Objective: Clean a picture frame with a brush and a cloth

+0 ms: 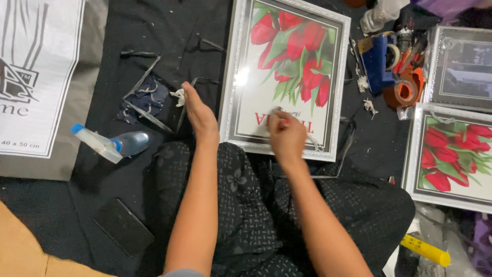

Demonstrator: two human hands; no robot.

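My right hand (287, 134) is clenched around a small white wad (311, 141), pressing it on the glass of the silver-framed tulip picture (287, 77) that lies flat just ahead of my knees. My left hand (199, 115) is flat and released, fingers straight, its edge set against the frame's left side. Left of that hand lies a spray bottle (110, 145) on its side (blue cap pointing away from me), and beyond it dark scraps (146, 100) on the black cloth (154, 31). Well right of my right hand sit a second tulip frame (451, 154) and tape rolls (405, 90).
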